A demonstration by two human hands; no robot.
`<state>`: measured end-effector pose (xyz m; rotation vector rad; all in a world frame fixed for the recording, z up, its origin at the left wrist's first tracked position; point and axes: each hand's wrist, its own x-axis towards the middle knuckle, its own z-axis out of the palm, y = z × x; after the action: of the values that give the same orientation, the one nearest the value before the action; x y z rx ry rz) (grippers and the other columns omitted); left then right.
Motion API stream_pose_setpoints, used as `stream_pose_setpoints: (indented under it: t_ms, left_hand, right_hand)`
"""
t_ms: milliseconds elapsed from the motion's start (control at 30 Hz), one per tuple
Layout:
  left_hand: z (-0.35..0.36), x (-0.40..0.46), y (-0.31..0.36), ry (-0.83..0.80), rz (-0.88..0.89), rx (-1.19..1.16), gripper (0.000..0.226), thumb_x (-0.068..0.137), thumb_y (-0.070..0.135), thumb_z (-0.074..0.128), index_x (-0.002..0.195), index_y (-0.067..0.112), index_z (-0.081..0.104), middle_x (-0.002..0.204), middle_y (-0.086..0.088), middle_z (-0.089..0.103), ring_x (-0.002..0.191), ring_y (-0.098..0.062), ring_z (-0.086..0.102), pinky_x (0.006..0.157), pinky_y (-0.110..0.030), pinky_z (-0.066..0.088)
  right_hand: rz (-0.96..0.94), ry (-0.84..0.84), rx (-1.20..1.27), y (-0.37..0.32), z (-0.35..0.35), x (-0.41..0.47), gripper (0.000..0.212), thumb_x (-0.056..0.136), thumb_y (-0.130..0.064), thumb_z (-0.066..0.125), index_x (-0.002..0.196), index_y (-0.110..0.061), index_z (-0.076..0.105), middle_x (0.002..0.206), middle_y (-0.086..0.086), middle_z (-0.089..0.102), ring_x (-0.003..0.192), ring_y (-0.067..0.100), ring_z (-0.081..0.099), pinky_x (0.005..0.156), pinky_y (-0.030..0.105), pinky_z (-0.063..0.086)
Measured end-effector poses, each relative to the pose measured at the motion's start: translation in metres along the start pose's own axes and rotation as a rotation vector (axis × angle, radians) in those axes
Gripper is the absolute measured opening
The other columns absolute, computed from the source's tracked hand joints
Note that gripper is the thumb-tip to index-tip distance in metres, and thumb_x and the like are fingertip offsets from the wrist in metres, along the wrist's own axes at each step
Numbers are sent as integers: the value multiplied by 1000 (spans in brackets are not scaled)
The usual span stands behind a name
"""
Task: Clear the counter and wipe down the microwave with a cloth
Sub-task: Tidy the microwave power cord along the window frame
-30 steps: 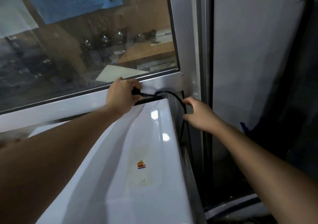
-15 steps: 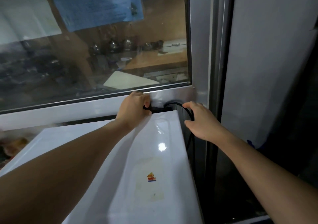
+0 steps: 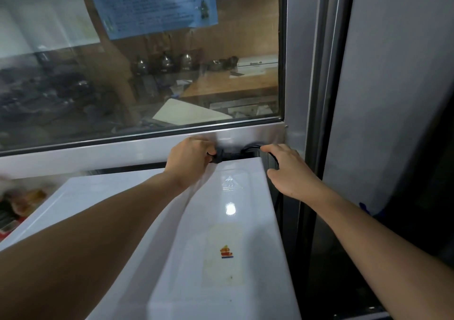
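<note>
A white microwave (image 3: 228, 221) fills the lower middle of the head view, seen from above, with a small sticker on its top. At its far edge my left hand (image 3: 189, 158) grips a black plug (image 3: 219, 156). The black power cord (image 3: 255, 148) loops from the plug to the right and drops down past the microwave's back right corner. My right hand (image 3: 288, 169) curls its fingers round that cord at the corner. No cloth is in view.
A glass window (image 3: 147, 73) with a metal frame (image 3: 245, 136) stands right behind the microwave, with a blue paper notice (image 3: 152, 2) stuck on it. A grey panel (image 3: 393, 98) rises at the right. Blurred items (image 3: 19, 204) lie left of the microwave.
The view has tilted up and closed in slightly. Both hands stay on the plug and cord; the right hand has risen along the cord toward the microwave's back corner.
</note>
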<state>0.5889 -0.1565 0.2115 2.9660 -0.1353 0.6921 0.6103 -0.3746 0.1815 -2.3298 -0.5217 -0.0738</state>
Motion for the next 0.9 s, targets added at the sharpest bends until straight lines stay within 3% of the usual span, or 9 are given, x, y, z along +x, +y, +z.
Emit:
stream_pose_setpoints:
  t_ms: [467,733,900]
  left_hand:
    - [-7,-9,-3,-2,-39,-35,28,82,18,65,109,25,63,114,4,62,105,-21,55,70,-28,39]
    - [-11,-11,0,-15,-21,3,30,82,18,65,111,26,61,116,6,61,110,-21,52,70,-30,42]
    - [-14,-12,4,-50,19,40,39,82,23,65,120,24,55,125,4,55,116,-20,46,79,-33,45]
  right_hand:
    - [-1,21,-6,-3,-6,-2,64,84,3,45,141,-26,38,145,-4,34,137,19,27,108,30,26]
    - [-8,11,0,-5,-8,-5,63,86,-1,49,142,-27,35,147,-4,32,137,19,26,108,33,28]
    - [-20,11,-11,-4,-13,-10,65,85,4,47,140,-28,37,147,-5,32,138,19,26,109,31,26]
